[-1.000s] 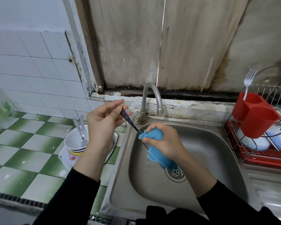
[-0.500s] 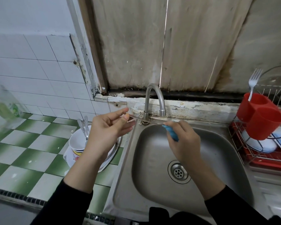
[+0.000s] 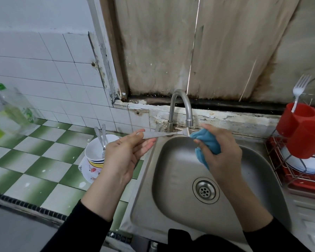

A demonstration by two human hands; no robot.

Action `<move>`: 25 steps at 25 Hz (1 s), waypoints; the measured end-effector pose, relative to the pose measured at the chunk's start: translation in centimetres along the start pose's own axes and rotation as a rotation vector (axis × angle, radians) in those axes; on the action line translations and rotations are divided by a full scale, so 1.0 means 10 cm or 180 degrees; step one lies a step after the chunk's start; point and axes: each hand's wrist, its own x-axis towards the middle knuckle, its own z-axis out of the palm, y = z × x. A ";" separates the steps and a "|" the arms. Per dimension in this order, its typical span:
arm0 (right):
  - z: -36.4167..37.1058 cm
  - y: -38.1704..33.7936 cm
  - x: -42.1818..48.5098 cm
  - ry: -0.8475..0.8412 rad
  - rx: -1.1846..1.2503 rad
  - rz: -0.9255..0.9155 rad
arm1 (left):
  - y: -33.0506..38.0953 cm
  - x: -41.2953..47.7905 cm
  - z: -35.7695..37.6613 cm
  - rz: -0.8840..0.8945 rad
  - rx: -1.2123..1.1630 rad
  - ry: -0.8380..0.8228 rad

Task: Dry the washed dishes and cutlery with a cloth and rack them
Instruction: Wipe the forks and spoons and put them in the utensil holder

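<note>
Counts: L hand (image 3: 124, 151) + R hand (image 3: 220, 151) = 2. 1 blue cloth (image 3: 207, 140) in R fingers. Cutlery x4: 1 utensil (image 3: 158, 134) pinched in L fingers, 2 handles (image 3: 101, 135) in bowl stack (image 3: 95, 153) just left of L fingers, 1 fork (image 3: 298, 90) in red holder (image 3: 305, 130), well right of R fingers. 1 tap (image 3: 180, 104).

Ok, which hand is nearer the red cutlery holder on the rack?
Right. The right hand, gripping the blue cloth, is over the sink, apart from the red cutlery holder. The left hand, pinching a utensil, is farther away, beside the stacked bowls.
</note>
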 end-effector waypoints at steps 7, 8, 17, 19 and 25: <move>0.41 -0.63 0.06 -0.0756 0.0235 0.0227 | -0.20 -0.10 0.12 0.0352 0.0298 -0.0104; 0.47 -0.63 0.03 -0.0804 0.0035 0.0179 | -0.21 -0.11 0.12 0.0442 0.0329 -0.0093; 0.51 -0.70 0.01 -0.0685 -0.0184 0.0378 | -0.22 -0.14 0.05 0.0836 0.0444 -0.0004; 0.52 -0.71 0.02 -0.0662 -0.0281 0.0251 | -0.20 -0.14 0.02 0.0946 0.0424 0.0033; 0.44 -0.59 0.09 -0.0793 -0.0434 0.0494 | -0.21 -0.08 -0.05 0.1496 0.0857 0.0278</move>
